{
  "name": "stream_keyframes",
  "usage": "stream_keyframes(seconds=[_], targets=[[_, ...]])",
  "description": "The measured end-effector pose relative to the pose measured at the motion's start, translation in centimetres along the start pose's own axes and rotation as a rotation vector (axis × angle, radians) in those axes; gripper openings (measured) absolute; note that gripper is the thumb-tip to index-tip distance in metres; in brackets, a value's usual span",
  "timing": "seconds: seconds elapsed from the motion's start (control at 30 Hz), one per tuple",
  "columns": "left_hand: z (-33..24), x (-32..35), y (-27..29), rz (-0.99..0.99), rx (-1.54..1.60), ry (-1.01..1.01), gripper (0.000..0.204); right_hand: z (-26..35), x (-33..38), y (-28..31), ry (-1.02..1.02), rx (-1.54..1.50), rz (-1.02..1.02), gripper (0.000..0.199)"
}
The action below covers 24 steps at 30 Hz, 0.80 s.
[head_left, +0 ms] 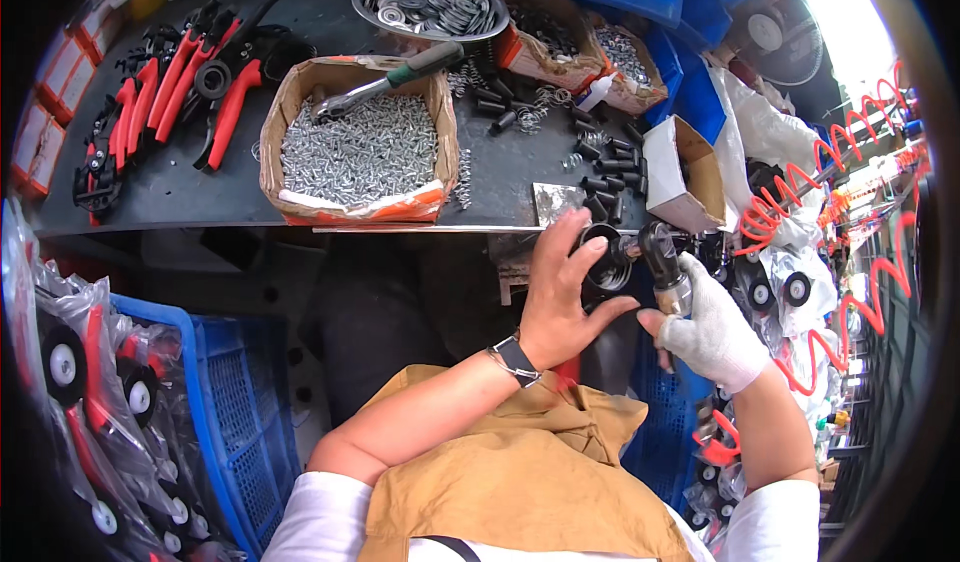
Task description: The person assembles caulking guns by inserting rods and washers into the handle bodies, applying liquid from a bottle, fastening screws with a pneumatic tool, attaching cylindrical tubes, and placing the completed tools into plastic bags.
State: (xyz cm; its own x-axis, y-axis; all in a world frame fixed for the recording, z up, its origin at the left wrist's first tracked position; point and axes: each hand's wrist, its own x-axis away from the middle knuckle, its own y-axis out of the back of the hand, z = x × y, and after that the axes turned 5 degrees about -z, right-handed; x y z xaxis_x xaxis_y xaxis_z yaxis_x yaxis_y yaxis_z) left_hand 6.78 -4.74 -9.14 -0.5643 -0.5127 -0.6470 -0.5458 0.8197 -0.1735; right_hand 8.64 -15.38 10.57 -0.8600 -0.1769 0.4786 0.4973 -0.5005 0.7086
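Observation:
My bare left hand [565,307], a watch on its wrist, is at the bench's front edge with fingers spread and thumb stretched right. Between its fingers and thumb sits a round black part [606,274] with metal rings inside; whether the fingers touch it I cannot make out. My right hand [715,332], in a pale glove, is closed round an angle-headed power tool [672,287] with a black head and silver collar. The tool's head points left, close against the black part. The lower end of the tool is hidden by the glove.
On the bench [500,187] stand a carton of small screws [360,152] with a green-handled scoop [390,82], a bowl of metal discs [450,12], loose black sleeves [610,172] and red-handled tools [180,82]. A blue crate [235,402] stands left; red coiled hoses [780,207] hang right.

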Motion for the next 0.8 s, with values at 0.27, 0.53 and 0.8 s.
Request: stream_keyframes(seconds=[0.27, 0.53, 0.8], targets=[[0.3, -0.6, 1.6, 0.195, 0.043, 0.070, 0.080, -0.5, -3.6, 3.4, 0.343, 0.399, 0.119, 0.050], [0.7, -0.3, 1.1, 0.239, 0.101, 0.086, 0.085, -0.4, -4.9, 6.3, 0.584, 0.612, 0.162, 0.043], [-1.6, -4.7, 1.8, 0.417, -0.341, -0.046, 0.073, 5.1, 0.0, 3.1, 1.171, 0.717, -0.415, 0.037]])
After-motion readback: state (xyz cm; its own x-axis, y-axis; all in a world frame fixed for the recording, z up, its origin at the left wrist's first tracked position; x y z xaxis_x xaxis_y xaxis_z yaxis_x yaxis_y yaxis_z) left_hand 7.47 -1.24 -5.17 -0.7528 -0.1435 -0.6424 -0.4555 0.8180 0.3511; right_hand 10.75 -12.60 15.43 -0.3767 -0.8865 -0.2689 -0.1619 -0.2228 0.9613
